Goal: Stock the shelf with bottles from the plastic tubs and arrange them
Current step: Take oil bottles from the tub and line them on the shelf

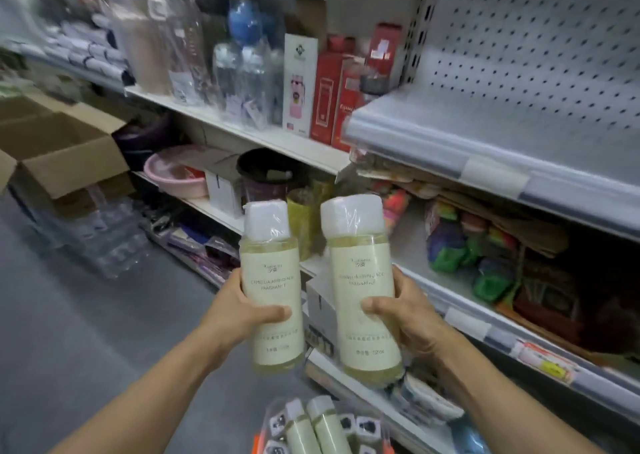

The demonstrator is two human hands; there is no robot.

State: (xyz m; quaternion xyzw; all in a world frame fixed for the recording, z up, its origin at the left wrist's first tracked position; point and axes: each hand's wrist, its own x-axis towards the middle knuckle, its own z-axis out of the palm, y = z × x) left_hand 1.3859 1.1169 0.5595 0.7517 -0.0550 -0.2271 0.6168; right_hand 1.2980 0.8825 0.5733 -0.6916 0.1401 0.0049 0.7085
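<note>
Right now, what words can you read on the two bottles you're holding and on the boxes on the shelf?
"CAMELLIA AMINO ACID FRAGRANT": label of the left bottle.
The right bottle seems to carry the same words, blurred.
"500" something: bottom of both labels, unclear.
Brand line above: too blurred.
Red boxes and white box: unreadable.

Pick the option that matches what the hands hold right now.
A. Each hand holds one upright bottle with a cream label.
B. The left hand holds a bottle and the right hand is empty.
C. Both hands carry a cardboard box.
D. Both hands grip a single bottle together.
A: the left hand grips the left bottle and the right hand grips the right bottle, both upright with white caps on top.
</note>
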